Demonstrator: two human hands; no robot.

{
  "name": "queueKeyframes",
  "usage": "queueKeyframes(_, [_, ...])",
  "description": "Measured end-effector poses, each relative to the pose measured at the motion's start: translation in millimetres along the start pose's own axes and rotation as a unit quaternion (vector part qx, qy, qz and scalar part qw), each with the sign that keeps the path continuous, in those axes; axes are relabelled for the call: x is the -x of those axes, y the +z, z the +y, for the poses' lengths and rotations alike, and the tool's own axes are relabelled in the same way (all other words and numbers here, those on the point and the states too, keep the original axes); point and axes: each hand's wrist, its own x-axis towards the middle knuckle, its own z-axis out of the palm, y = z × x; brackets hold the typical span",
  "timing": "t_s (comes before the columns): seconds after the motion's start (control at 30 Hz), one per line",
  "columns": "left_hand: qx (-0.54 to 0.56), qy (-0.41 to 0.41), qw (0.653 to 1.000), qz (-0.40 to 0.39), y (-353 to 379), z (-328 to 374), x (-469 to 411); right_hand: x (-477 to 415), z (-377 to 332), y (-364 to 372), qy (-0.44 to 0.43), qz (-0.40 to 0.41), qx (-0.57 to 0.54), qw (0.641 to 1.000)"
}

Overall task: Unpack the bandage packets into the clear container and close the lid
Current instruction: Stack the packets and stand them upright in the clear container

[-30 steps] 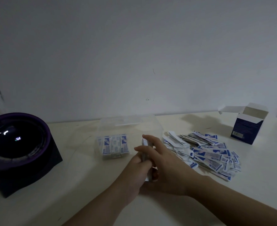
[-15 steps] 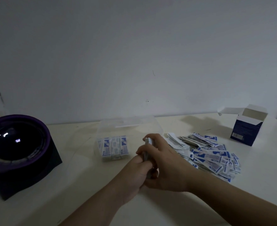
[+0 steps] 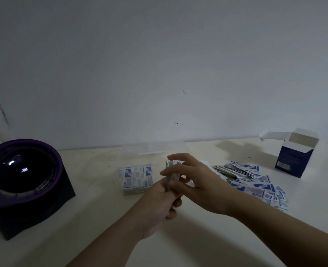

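Left hand pinches a thin papery packet stack; right hand fingers loosely spread over it, boxy clear plastic container just beyond.

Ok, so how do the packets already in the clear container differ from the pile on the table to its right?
The stored packets stand in neat side-by-side bundles; the loose pile is scattered and overlapping. The stored packets sit inside the clear container; the loose pile lies on the table, near the open blue box. The loose pile holds far more than the stored packets. Both are white-and-blue wrappers.
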Motion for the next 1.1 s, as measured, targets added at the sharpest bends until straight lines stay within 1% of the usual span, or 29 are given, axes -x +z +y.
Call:
queueKeyframes(0.07, [-0.012,0.007,1.000,0.009,-0.4,0.1,-1.0,-1.7,-2.4,-0.5,0.001,0.019,-0.017,1.000])
queueKeyframes(0.1, [-0.015,0.015,1.000,0.008,-0.8,1.4,-1.4,-2.3,-3.3,-2.0,0.011,0.035,-0.046,0.998])
queueKeyframes(0.17, [-0.012,0.037,0.999,0.003,-3.2,6.5,-2.4,-5.2,-3.5,-7.0,0.072,0.070,-0.139,0.985])
queueKeyframes(0.2, [-0.010,0.050,0.999,0.000,-5.1,9.0,-2.9,-7.5,-3.6,-9.9,0.111,0.072,-0.191,0.973])
queueKeyframes(0.23, [-0.013,0.062,0.998,-0.002,-7.2,10.8,-3.7,-10.0,-1.5,-11.8,0.141,0.057,-0.233,0.961])
queueKeyframes(0.3, [-0.032,0.085,0.996,-0.001,-11.5,12.7,-5.1,-14.1,-0.8,-13.9,0.163,-0.002,-0.273,0.948])
queueKeyframes(0.37, [-0.071,0.098,0.993,0.006,-14.4,12.4,-6.4,-16.5,-5.0,-12.7,0.153,-0.042,-0.287,0.945])
queueKeyframes(0.43, [-0.100,0.099,0.990,0.024,-14.8,13.0,-7.6,-20.3,-8.2,-11.6,0.150,-0.036,-0.289,0.945])
queueKeyframes(0.5, [-0.100,0.100,0.989,0.041,-15.2,14.7,-9.3,-24.5,-9.4,-10.0,0.160,-0.028,-0.287,0.944])
queueKeyframes(0.67, [-0.113,0.107,0.984,0.083,-25.8,17.5,-14.2,-32.4,-17.0,-0.8,0.147,-0.059,-0.319,0.934])
queueKeyframes(0.73, [-0.105,0.117,0.984,0.080,-28.0,20.6,-13.4,-36.4,-20.1,3.0,0.140,-0.038,-0.309,0.940])
queueKeyframes(0.8, [-0.090,0.131,0.984,0.082,-31.4,25.2,-12.1,-42.4,-25.7,4.7,0.137,0.004,-0.311,0.940])
queueKeyframes(0.83, [-0.080,0.135,0.984,0.090,-34.4,27.5,-12.7,-45.9,-28.3,5.1,0.137,0.025,-0.317,0.938])
queueKeyframes(0.9, [-0.070,0.140,0.981,0.117,-41.8,30.3,-16.1,-51.8,-36.2,4.2,0.127,0.044,-0.321,0.938])
queueKeyframes(1.0, [-0.104,0.148,0.971,0.157,-54.9,39.7,-17.5,-61.1,-50.5,3.1,0.104,0.039,-0.314,0.943])
queueKeyframes(1.07, [-0.137,0.159,0.966,0.151,-65.8,48.7,-14.0,-72.0,-58.1,-4.9,0.105,0.059,-0.323,0.939])
queueKeyframes(1.1, [-0.162,0.162,0.963,0.145,-70.4,53.2,-10.9,-78.6,-57.5,-11.0,0.104,0.084,-0.306,0.943])
